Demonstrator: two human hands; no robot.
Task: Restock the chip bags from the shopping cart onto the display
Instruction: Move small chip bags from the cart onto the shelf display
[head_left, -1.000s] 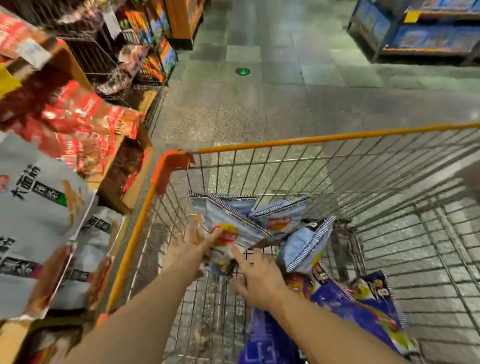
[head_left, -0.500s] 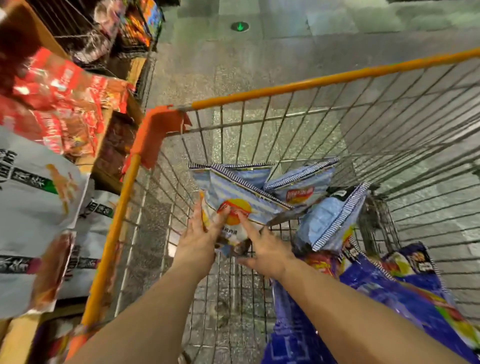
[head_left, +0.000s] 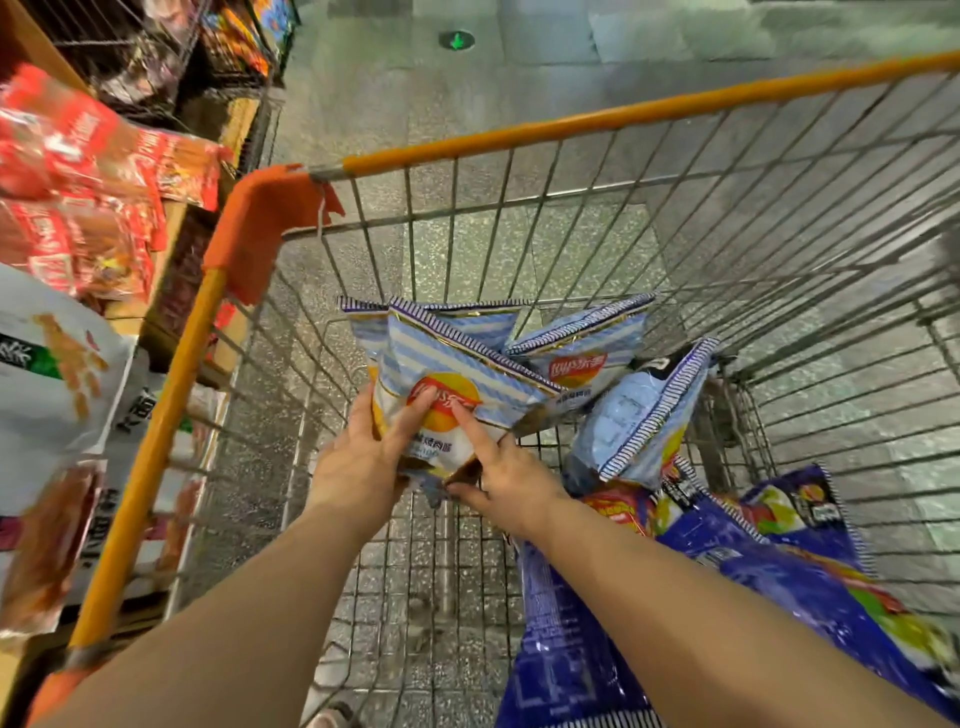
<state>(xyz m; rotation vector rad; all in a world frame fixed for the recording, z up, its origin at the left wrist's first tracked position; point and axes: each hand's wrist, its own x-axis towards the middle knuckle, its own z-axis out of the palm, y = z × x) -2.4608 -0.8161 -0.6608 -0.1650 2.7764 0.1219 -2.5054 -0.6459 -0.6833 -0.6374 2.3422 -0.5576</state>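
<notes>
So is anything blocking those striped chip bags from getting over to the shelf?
Only the cart's wire side wall with its orange rail stands between the striped chip bags and the display; they must be lifted over it.

cart (head_left: 519, 249): wire basket, orange rim, on the floor (head_left: 519, 93)
in cart: pale blue bags (head_left: 639, 415); dark blue bags (head_left: 779, 571)

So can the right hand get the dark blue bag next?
Probably yes. The dark blue bag lies uncovered just beside the right hand, but that hand's grip is on the striped bag.
</notes>
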